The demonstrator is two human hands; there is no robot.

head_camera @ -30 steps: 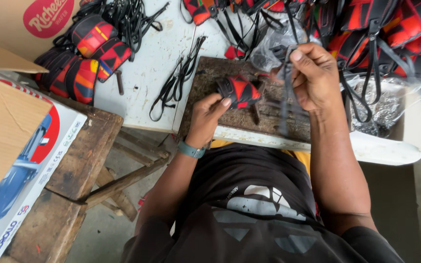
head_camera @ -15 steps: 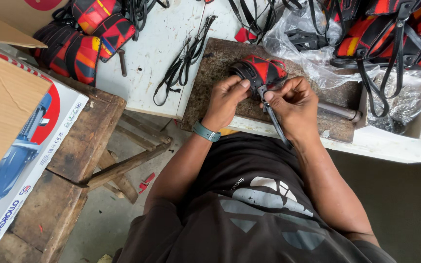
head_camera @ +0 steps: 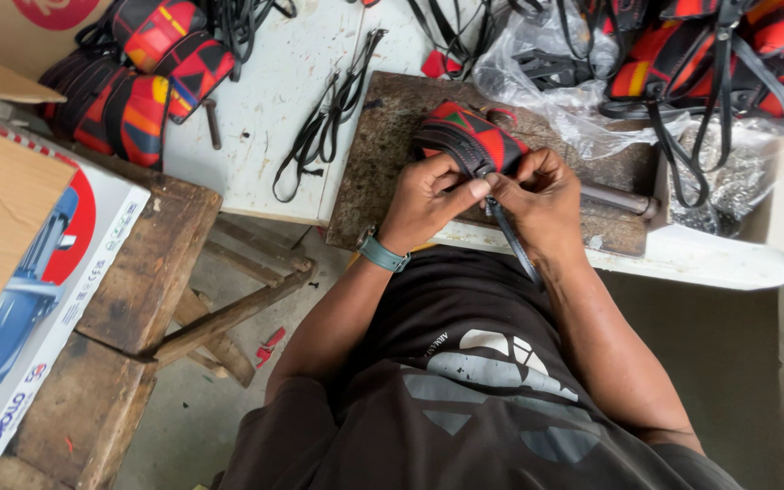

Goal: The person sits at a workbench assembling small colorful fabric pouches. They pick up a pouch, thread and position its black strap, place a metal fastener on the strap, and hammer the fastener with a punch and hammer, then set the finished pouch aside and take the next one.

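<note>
1. On the dark worn board [head_camera: 383, 172] at the near edge of the white workbench [head_camera: 265, 109], the person holds a red-and-black patterned piece [head_camera: 469, 136], seemingly a sandal upper, between both hands.
2. Left hand [head_camera: 428, 200], with a teal wristband [head_camera: 383, 254], curls round the piece's near left side, its thumb stretched toward the right hand and pressing the black edging.
3. Right hand [head_camera: 542, 200] is closed in a pinch on a thin dark strap [head_camera: 510, 240] that hangs from the piece down over the bench edge toward the chest.
4. By the look of it, the piece is light and soft and bends easily; a hold on its stitched black rim would likely be firmest. The strap looks limp and narrow, probably apt to slip unless pinched close to where it joins.
5. Hidden: the fingertips of both hands, the joint between strap and piece, and the piece's underside.
6. Left of the board lies a loose bundle of black straps [head_camera: 324, 127]; at the far left corner similar finished pieces [head_camera: 138, 82] are stacked, cut off by the frame.
7. Right of the hands, a clear plastic bag [head_camera: 573, 82] blurs what lies beneath it.
</note>
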